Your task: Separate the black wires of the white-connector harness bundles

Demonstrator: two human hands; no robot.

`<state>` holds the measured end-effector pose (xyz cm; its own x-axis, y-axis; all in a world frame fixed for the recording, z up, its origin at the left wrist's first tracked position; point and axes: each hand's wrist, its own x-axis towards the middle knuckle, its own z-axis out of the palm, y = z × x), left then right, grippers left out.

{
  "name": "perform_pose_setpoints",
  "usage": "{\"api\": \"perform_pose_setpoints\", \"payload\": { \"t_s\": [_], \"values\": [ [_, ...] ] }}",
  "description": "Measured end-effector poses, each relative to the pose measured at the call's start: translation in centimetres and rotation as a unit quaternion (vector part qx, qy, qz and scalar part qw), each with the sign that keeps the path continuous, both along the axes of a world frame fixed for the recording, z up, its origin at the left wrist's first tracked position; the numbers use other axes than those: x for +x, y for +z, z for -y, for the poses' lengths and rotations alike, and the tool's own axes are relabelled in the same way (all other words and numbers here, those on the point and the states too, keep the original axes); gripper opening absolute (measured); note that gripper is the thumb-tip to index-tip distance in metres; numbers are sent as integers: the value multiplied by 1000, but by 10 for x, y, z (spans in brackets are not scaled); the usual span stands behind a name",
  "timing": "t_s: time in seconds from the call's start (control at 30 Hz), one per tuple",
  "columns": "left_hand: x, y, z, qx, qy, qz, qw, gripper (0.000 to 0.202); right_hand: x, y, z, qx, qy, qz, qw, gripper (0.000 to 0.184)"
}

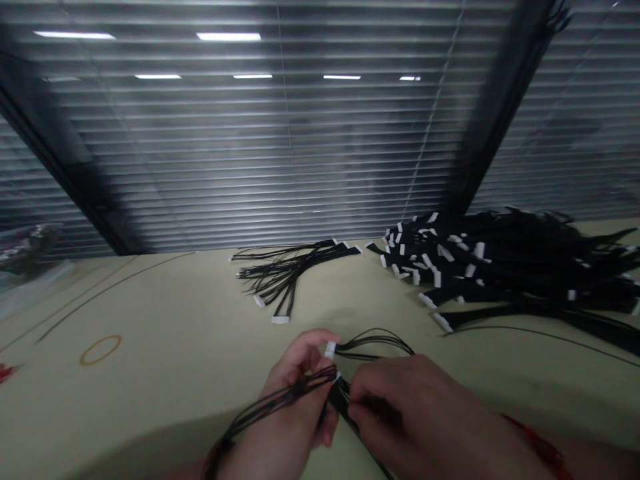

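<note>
My left hand (295,407) is closed around a wire harness at the bottom middle, its thumb and fingers pinching a white connector (331,351). Thin black wires (375,339) loop from that connector towards the right. Another bundle of black wires (280,400) runs back over the left wrist. Close beside it, my right hand (400,407) has thumb and forefinger pressed together at the black wires below the connector. What lies between its fingertips is too small and dim to make out.
Several black cables with white connectors (295,267) lie ahead on the pale table (175,347). A large heap of similar cables (500,260) is at right. A yellow ring (100,350), loose wires and a clear plastic bag (30,280) are at left. Window blinds (310,147) stand behind.
</note>
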<state>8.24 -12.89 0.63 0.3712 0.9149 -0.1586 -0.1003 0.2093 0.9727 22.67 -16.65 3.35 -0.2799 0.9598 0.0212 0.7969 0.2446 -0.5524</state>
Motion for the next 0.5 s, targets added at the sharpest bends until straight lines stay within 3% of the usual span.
{"api": "perform_pose_setpoints", "payload": {
  "t_s": [0.13, 0.2, 0.33, 0.4, 0.5],
  "values": [
    [1, -1, 1, -3, -10, -4, 1000, 30, 1, -1, -3, 6, -38, 1, 999, 13],
    [1, -1, 1, -7, 0, -1, 1000, 29, 7, 3, -8, -41, -30, -88, 995, 11],
    [1, 0, 0, -2, 7, -9, 1000, 27, 33, 17, -28, -219, 108, -303, 921, 18],
    [0, -1, -1, 2, 6, -17, 1000, 25, 50, 25, -39, -207, 129, -350, 904, 20],
    [-1, -2, -2, 4, 11, -21, 1000, 22, 74, 36, -55, -97, 91, -420, 898, 15]
  ]
}}
